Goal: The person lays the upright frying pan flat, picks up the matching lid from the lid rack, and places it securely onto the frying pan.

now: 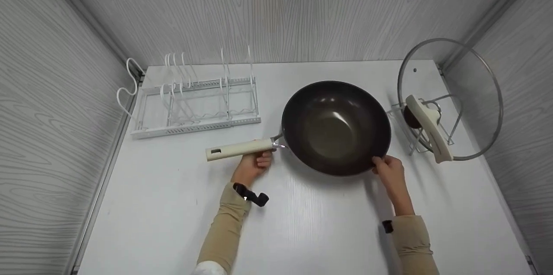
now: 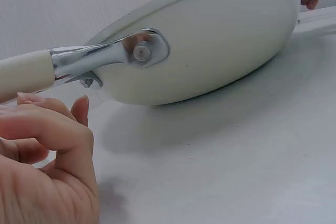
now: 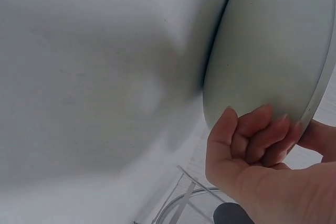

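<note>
A wok (image 1: 332, 130) with a dark inside, pale outside and cream handle (image 1: 239, 149) sits in the middle of the white table. My left hand (image 1: 255, 164) holds the handle from below, close to its metal bracket (image 2: 113, 53). In the left wrist view, the curled fingers (image 2: 58, 129) lie under and against the handle. With the thumb over the rim and the fingers curled against the pale outer wall, my right hand (image 1: 391, 173) grips the wok's near right edge. The right wrist view shows those fingers (image 3: 257, 135) bunched on the wall, the wok's base close over the table.
On the left stands a white wire rack (image 1: 198, 126) with upright dividers. A glass lid (image 1: 471, 76) with a cream handle (image 1: 432, 130) leans upright in a small wire stand (image 1: 456, 123) at the right. Grey wood-grain panels (image 1: 281, 11) enclose the back and sides of the table.
</note>
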### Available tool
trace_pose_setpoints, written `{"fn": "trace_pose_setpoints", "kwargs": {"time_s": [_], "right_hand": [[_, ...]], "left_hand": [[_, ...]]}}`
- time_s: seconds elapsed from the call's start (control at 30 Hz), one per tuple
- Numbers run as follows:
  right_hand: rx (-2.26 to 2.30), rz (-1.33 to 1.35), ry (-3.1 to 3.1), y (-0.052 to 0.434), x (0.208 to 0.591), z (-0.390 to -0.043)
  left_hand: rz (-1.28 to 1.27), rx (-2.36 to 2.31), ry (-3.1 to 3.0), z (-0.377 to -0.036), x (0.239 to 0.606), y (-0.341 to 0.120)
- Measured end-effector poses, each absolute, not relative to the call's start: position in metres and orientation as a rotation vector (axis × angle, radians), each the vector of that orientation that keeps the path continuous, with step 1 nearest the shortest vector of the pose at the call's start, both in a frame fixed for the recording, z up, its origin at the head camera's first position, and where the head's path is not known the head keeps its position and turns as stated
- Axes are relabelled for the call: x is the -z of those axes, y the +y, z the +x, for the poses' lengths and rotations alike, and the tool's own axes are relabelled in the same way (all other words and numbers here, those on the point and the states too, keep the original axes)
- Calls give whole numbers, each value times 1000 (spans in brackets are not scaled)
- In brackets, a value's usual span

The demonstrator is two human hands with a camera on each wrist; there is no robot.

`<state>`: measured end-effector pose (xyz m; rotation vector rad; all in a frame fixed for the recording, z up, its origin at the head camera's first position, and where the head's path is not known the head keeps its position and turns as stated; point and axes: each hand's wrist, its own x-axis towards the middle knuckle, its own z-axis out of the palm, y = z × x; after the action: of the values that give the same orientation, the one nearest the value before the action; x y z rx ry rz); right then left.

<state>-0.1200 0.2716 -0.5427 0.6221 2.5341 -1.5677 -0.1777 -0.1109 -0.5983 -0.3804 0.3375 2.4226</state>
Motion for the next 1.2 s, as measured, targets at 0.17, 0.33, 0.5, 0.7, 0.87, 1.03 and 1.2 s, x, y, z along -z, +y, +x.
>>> {"fn": "trace_pose_setpoints", "kwargs": {"time_s": [0.17, 0.33, 0.5, 0.7, 0.87, 1.03, 1.2], "right_hand": [[1561, 615, 2578, 276, 543, -122], [1376, 544, 2724, 284, 538, -120], [1245, 458, 2884, 289, 532, -115], [1149, 339, 3148, 285, 515, -109], [1147, 219, 3396, 283, 498, -105], [1192, 22, 3597, 290, 480, -104], [1201, -40, 3696, 300, 465, -108]], "left_hand": [[-466, -2402, 678, -168, 602, -101], [-427, -2238, 949, -155, 597, -89], [-220, -2094, 1114, -138, 585, -80], [6, -1939, 1305, -128, 559, -68], [177, -1885, 1419, -123, 533, -56], [308, -1879, 1562, -122, 508, -39], [342, -1885, 1755, -126, 483, -13]]}}
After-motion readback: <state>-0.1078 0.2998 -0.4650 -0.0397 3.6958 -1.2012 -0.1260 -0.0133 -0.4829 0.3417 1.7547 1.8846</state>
